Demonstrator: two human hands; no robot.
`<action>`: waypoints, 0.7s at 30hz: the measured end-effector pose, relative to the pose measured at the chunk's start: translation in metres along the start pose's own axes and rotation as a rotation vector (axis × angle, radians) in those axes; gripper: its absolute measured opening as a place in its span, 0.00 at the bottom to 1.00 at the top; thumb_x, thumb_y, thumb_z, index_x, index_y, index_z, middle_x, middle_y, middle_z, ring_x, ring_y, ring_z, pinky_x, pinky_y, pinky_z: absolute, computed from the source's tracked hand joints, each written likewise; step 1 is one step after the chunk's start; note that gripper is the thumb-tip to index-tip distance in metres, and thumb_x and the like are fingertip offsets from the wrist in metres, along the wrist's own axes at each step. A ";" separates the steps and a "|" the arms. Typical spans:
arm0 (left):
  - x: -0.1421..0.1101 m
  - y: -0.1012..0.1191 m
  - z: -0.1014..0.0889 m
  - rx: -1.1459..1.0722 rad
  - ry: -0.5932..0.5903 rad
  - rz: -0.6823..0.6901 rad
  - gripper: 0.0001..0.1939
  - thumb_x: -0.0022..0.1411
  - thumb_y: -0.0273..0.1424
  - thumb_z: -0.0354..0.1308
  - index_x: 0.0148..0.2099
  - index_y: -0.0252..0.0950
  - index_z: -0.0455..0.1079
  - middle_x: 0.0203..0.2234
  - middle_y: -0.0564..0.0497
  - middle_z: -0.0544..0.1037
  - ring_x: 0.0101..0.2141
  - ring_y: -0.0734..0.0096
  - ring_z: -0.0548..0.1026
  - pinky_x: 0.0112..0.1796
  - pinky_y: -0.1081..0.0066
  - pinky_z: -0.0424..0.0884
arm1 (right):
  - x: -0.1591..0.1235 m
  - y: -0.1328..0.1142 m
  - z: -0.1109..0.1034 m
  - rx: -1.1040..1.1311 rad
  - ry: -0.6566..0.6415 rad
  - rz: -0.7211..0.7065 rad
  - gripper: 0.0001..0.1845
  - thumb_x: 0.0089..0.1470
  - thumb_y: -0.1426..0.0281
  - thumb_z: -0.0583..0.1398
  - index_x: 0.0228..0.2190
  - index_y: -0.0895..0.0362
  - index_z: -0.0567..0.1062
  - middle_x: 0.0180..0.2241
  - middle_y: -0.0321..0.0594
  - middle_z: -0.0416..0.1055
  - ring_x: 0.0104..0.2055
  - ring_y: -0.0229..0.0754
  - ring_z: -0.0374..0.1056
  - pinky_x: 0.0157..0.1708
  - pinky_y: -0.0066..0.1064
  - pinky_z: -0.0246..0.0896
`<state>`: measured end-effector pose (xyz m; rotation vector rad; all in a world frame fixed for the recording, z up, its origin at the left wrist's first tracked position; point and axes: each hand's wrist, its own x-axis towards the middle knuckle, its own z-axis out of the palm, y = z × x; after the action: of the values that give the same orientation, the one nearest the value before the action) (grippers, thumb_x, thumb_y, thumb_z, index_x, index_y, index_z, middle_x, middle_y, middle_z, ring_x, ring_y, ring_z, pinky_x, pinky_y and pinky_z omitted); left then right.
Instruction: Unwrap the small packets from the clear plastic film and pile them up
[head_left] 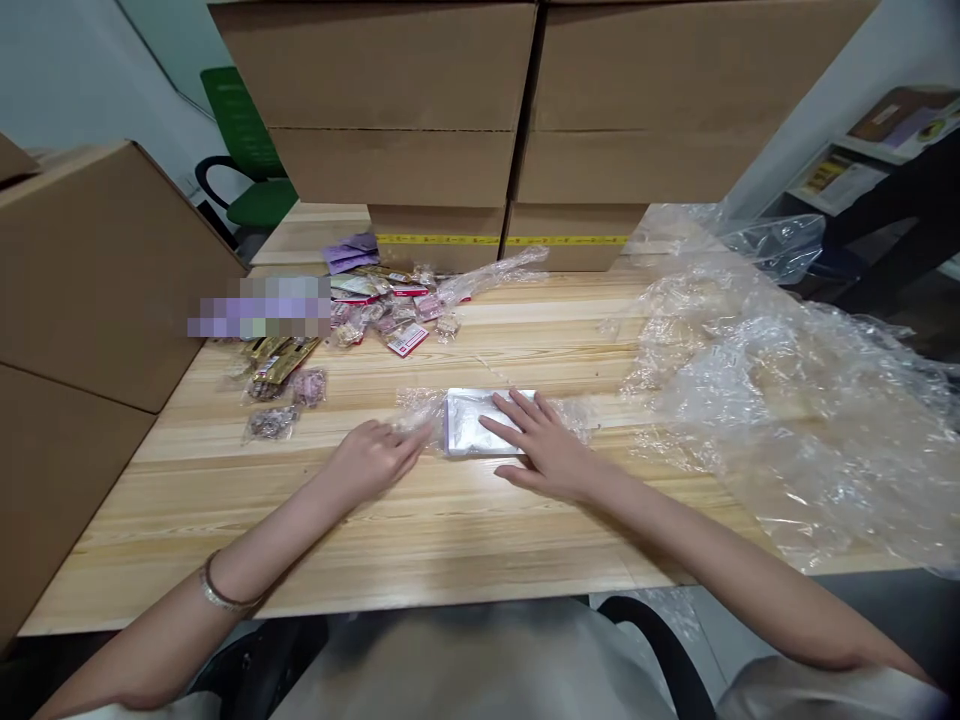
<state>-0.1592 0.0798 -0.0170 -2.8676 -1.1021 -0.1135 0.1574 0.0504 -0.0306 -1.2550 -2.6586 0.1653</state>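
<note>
A flat silver packet with a thin purple edge lies on the wooden table in front of me. Clear bubble wrap sticks out from beneath it on the left and right. My right hand rests on the packet's right half, fingers spread and flat. Beside the packet's left edge, my left hand has its fingers drawn together, the fingertips pinching the edge of the wrap. Part of the packet is hidden under my right fingers.
At the back left lies a pile of small wrapped packets, with gold packets nearer. A big heap of clear plastic wrap covers the table's right side. Cardboard boxes stand at the back, and another box at the left.
</note>
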 end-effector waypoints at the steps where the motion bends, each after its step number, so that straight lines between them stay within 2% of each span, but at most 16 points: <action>1: 0.000 0.000 -0.002 0.015 -0.063 -0.111 0.23 0.70 0.32 0.48 0.65 0.41 0.63 0.26 0.47 0.80 0.27 0.62 0.78 0.33 0.66 0.71 | 0.002 0.002 0.003 0.016 -0.009 0.016 0.33 0.63 0.52 0.53 0.66 0.48 0.56 0.70 0.43 0.44 0.71 0.58 0.38 0.64 0.61 0.38; 3: 0.002 0.002 -0.006 -0.012 -0.130 -0.285 0.26 0.70 0.29 0.46 0.68 0.42 0.58 0.31 0.46 0.82 0.28 0.60 0.79 0.33 0.64 0.74 | 0.005 0.005 0.008 0.031 -0.012 0.032 0.30 0.65 0.54 0.51 0.66 0.47 0.57 0.69 0.41 0.46 0.71 0.56 0.39 0.65 0.59 0.39; 4: 0.005 0.003 -0.007 -0.060 -0.110 -0.325 0.26 0.69 0.28 0.45 0.68 0.42 0.57 0.37 0.45 0.82 0.33 0.59 0.81 0.35 0.63 0.75 | 0.006 0.007 0.009 0.034 -0.006 0.032 0.29 0.66 0.55 0.50 0.65 0.46 0.57 0.69 0.41 0.46 0.71 0.55 0.40 0.65 0.59 0.38; 6: 0.015 0.010 -0.007 -0.181 0.025 -0.306 0.27 0.69 0.25 0.44 0.68 0.41 0.58 0.51 0.42 0.77 0.47 0.58 0.78 0.44 0.60 0.75 | 0.007 0.007 0.012 0.044 0.009 0.035 0.28 0.67 0.57 0.49 0.65 0.46 0.57 0.69 0.40 0.47 0.71 0.55 0.40 0.65 0.59 0.38; 8: 0.030 0.020 -0.003 -0.274 0.171 -0.185 0.27 0.68 0.23 0.42 0.68 0.38 0.58 0.61 0.41 0.68 0.59 0.60 0.69 0.55 0.60 0.69 | 0.007 0.004 0.013 0.074 0.014 0.050 0.27 0.67 0.59 0.49 0.65 0.47 0.57 0.69 0.40 0.48 0.71 0.55 0.39 0.65 0.60 0.36; 9: 0.038 0.026 0.000 -0.306 0.206 -0.096 0.28 0.67 0.21 0.41 0.68 0.36 0.58 0.63 0.41 0.65 0.62 0.61 0.65 0.58 0.59 0.66 | 0.007 0.003 0.012 0.104 0.015 0.060 0.27 0.67 0.60 0.49 0.65 0.48 0.58 0.69 0.41 0.48 0.71 0.55 0.39 0.65 0.60 0.35; 11: 0.054 0.038 0.007 -0.351 0.187 0.087 0.30 0.66 0.21 0.43 0.69 0.34 0.54 0.64 0.39 0.62 0.65 0.60 0.59 0.62 0.56 0.60 | 0.007 0.005 0.007 0.209 0.005 0.050 0.28 0.66 0.60 0.51 0.65 0.48 0.58 0.68 0.41 0.49 0.71 0.55 0.39 0.65 0.60 0.34; 13: 0.065 0.050 0.012 -0.365 0.117 0.204 0.33 0.65 0.28 0.50 0.71 0.35 0.50 0.66 0.37 0.58 0.66 0.54 0.54 0.63 0.50 0.56 | 0.007 0.018 -0.004 0.355 -0.032 0.018 0.27 0.65 0.59 0.53 0.63 0.48 0.63 0.66 0.42 0.55 0.70 0.53 0.46 0.65 0.57 0.42; 15: 0.070 0.058 0.016 -0.343 0.075 0.218 0.39 0.61 0.35 0.56 0.71 0.36 0.49 0.68 0.35 0.53 0.67 0.45 0.50 0.62 0.44 0.53 | 0.008 0.047 -0.021 0.394 -0.033 0.149 0.21 0.64 0.60 0.53 0.55 0.48 0.73 0.59 0.40 0.67 0.62 0.48 0.61 0.61 0.46 0.56; 16: 0.071 0.060 0.018 -0.322 0.067 0.200 0.39 0.60 0.35 0.57 0.70 0.35 0.50 0.68 0.35 0.52 0.67 0.43 0.50 0.62 0.43 0.52 | 0.010 0.067 -0.031 0.355 -0.004 0.283 0.19 0.64 0.62 0.52 0.50 0.50 0.77 0.55 0.40 0.72 0.57 0.46 0.67 0.57 0.42 0.61; 17: 0.072 0.060 0.020 -0.299 0.062 0.178 0.38 0.60 0.33 0.57 0.70 0.34 0.51 0.67 0.34 0.54 0.66 0.44 0.52 0.62 0.44 0.53 | 0.012 0.091 -0.042 0.257 0.056 0.481 0.19 0.64 0.63 0.50 0.45 0.51 0.79 0.50 0.40 0.75 0.52 0.44 0.70 0.53 0.38 0.64; 18: 0.073 0.059 0.022 -0.273 0.054 0.158 0.36 0.60 0.30 0.56 0.69 0.33 0.52 0.66 0.35 0.57 0.66 0.46 0.55 0.62 0.47 0.54 | 0.014 0.117 -0.052 0.161 0.120 0.629 0.21 0.64 0.65 0.49 0.44 0.55 0.79 0.49 0.44 0.75 0.51 0.46 0.70 0.53 0.40 0.64; 19: 0.074 0.055 0.023 -0.245 0.044 0.146 0.35 0.61 0.26 0.54 0.69 0.32 0.53 0.65 0.35 0.60 0.65 0.50 0.57 0.63 0.50 0.54 | 0.017 0.145 -0.062 0.097 0.164 0.708 0.22 0.63 0.67 0.48 0.46 0.59 0.78 0.51 0.51 0.73 0.54 0.50 0.68 0.56 0.44 0.60; 21: 0.078 0.042 0.024 -0.187 0.031 0.162 0.34 0.61 0.21 0.50 0.69 0.33 0.53 0.64 0.39 0.63 0.65 0.57 0.58 0.63 0.55 0.54 | 0.025 0.200 -0.077 -0.023 0.225 0.841 0.23 0.61 0.68 0.50 0.51 0.65 0.75 0.58 0.60 0.64 0.63 0.59 0.57 0.61 0.53 0.47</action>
<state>-0.0727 0.1026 -0.0357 -3.0941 -0.8939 -0.2635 0.3093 0.1974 0.0115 -2.1648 -1.8055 0.0984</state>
